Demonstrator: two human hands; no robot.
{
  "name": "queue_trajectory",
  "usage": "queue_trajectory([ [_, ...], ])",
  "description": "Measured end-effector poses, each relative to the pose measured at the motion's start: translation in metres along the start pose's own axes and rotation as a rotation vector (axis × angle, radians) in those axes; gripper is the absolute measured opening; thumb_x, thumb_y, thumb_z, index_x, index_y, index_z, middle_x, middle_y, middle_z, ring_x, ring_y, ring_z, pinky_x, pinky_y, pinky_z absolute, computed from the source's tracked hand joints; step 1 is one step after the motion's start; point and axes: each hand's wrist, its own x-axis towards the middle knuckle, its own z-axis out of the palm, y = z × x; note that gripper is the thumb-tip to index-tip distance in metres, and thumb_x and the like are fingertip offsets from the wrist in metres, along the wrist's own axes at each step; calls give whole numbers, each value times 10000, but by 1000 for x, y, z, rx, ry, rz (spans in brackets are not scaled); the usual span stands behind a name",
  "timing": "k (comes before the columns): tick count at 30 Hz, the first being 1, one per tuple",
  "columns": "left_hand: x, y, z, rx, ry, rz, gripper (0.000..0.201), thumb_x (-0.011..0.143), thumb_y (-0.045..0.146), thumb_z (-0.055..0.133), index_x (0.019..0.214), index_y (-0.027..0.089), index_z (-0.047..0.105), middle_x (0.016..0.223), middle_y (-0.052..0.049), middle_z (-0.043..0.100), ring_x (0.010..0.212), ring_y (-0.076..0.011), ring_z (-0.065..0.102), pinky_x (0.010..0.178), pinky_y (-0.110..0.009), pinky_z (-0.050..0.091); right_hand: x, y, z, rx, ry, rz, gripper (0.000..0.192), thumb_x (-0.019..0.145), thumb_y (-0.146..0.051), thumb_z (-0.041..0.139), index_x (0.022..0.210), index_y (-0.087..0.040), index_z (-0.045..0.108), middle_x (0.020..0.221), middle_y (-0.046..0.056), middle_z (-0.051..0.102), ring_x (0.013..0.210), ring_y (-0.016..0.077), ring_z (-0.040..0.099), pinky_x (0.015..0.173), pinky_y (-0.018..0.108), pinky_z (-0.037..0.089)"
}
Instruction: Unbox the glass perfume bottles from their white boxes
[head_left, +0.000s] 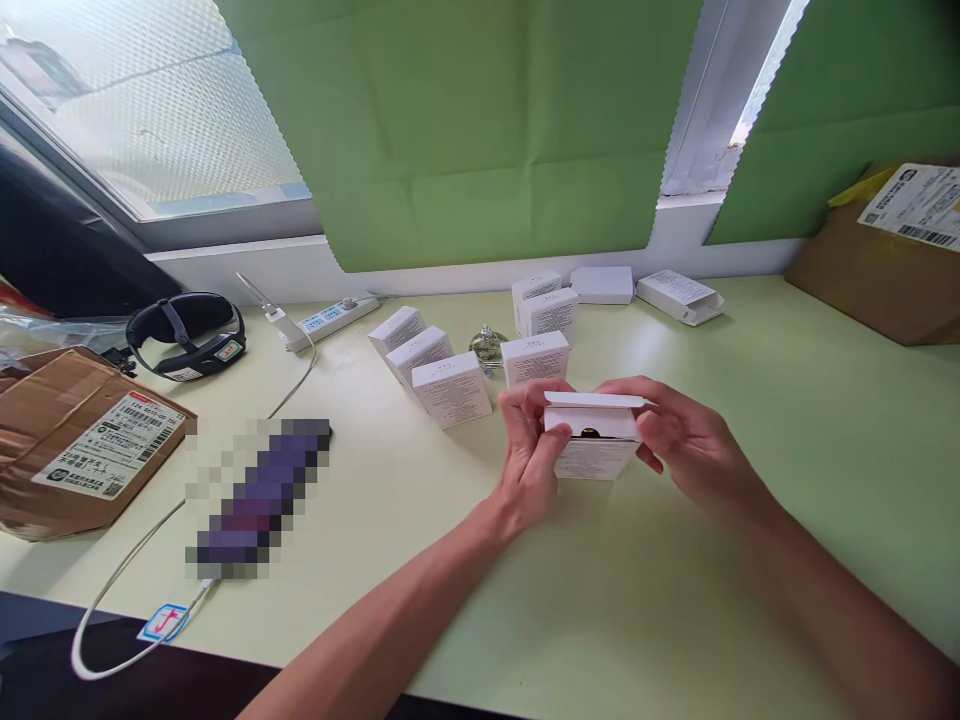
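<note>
A small white carton (596, 460) with fine print stands between my hands over the table, its top flap raised and a dark round spot showing at the opening. My left hand (529, 440) grips its left side, thumb near the top edge. At the right side, my right hand (675, 430) is closed on the carton's upper corner by the flap. Just behind stands another white printed box (535, 358). A clear glass bottle (488, 347) sits past it, among the boxes. What lies deeper inside the carton is hidden.
Several white boxes, one in front (452, 390), stand on the pale table (420, 580). An open-ended box (681, 297) lies at the back. Left are a power strip (337, 318), a headset (187, 335), a pixelated phone (259, 500) on a cable and a parcel (82, 440); another parcel (870, 270) is right.
</note>
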Motion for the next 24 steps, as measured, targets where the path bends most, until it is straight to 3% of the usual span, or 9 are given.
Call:
queue_trajectory([
  [6, 3, -2, 1, -59, -5, 35, 272, 901, 193, 449, 1090, 298, 286, 1137, -26, 518, 1017, -183, 547, 852, -370, 477, 1, -4, 3, -37, 40, -8, 167, 970, -427, 590, 1076, -370, 706, 1135, -14, 651, 744, 115, 534, 587, 236, 471],
  [12, 5, -3, -7, 85, -69, 90, 160, 953, 334, 433, 1078, 257, 498, 1107, -60, 520, 1028, -227, 510, 846, -374, 463, 3, 0, -2, -4, -15, -65, 140, 948, -351, 644, 1056, -376, 728, 1239, -4, 630, 996, 170, 579, 684, 250, 512],
  [18, 4, 0, -9, 247, -77, 91, 168, 1013, 358, 414, 1054, 255, 542, 1137, -69, 527, 1030, -221, 526, 846, -363, 465, 3, 2, -5, 14, -49, -57, 143, 934, -330, 662, 1058, -354, 730, 1267, 21, 625, 906, 158, 599, 603, 250, 493],
  [24, 1, -4, -9, 230, -78, 127, 168, 1012, 307, 408, 1020, 263, 569, 1171, -61, 524, 1054, -220, 523, 873, -380, 466, 4, 6, -9, 26, -92, -73, 114, 925, -313, 670, 1012, -326, 743, 1276, 40, 615, 854, 153, 618, 598, 271, 506],
])
